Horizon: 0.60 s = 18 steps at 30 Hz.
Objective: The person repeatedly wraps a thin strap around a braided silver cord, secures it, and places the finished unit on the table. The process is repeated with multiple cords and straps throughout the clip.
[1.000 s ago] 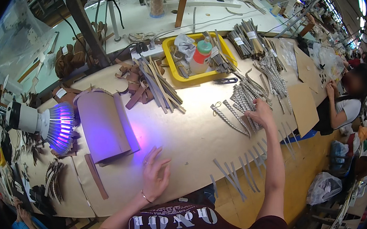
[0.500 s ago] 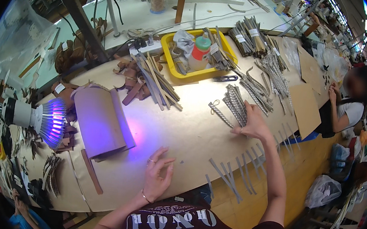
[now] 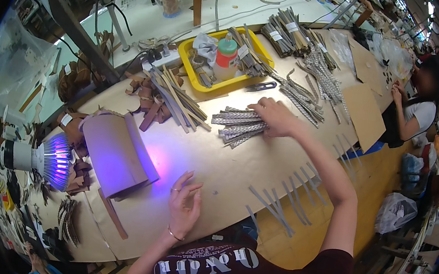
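A bundle of grey snake-patterned strips (image 3: pixel 238 126) lies across the middle of the table, with its loose ends fanned to the left. My right hand (image 3: pixel 276 118) is closed around the right end of this bundle. Behind it lies a small dark thread snipper (image 3: pixel 261 86). More patterned strips (image 3: pixel 302 100) rest to the right of my right hand. Near the table's front edge, my left hand (image 3: pixel 186 203) is raised with curved fingers apart, holding nothing. It is nearest to a rolled brown sheet (image 3: pixel 113 152), partly lit violet.
A yellow tray (image 3: pixel 208 89) holds a green-capped bottle and strips. Several thin grey strips (image 3: pixel 271 201) overhang the front edge. A violet-lit lamp (image 3: pixel 55 160) stands at left. Brown leather scraps (image 3: pixel 151 103), tied strip bundles (image 3: pixel 289 32) and cardboard (image 3: pixel 364 110) lie around. A co-worker (image 3: pixel 418 102) sits at right.
My right hand has moved left and slightly away from me, gripping the patterned bundle. The bundle has turned to lie more sideways. My left hand stays near the front edge.
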Each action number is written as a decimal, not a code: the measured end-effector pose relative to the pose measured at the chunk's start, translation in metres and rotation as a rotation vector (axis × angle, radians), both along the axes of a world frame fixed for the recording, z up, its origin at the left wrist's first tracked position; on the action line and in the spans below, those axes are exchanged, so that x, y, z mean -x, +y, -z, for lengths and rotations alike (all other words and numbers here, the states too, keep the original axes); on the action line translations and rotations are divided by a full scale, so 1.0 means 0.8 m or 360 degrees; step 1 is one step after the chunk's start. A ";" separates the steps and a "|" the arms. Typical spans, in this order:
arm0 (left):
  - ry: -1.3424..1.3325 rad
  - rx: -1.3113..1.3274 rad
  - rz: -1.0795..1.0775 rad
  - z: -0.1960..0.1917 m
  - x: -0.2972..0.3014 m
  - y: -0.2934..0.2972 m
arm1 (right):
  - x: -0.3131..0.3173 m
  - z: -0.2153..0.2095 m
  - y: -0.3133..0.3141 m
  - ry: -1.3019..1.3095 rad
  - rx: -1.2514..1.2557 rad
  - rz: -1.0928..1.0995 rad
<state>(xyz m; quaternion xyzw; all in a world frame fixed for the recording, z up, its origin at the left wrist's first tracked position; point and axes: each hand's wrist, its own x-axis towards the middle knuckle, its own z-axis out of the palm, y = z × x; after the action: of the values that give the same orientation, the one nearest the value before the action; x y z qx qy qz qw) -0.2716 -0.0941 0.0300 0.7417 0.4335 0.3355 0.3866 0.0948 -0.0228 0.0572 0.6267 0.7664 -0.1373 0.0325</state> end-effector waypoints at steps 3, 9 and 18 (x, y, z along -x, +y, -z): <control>0.0031 -0.0012 -0.0068 0.000 0.003 0.002 | -0.058 -0.022 -0.009 0.0261 -0.0107 0.0085; 0.0008 0.0032 -0.0059 0.003 0.001 0.000 | -0.122 0.009 -0.029 -0.0037 -0.0271 0.0839; -0.0005 0.0077 0.0081 -0.002 -0.008 0.008 | -0.127 0.009 -0.029 -0.0409 -0.0035 0.1016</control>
<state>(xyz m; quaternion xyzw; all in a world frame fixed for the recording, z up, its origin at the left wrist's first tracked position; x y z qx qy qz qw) -0.2649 -0.0875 0.0318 0.7423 0.4219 0.3162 0.4136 0.1960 -0.0463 0.0497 0.8473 0.5229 -0.0522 0.0773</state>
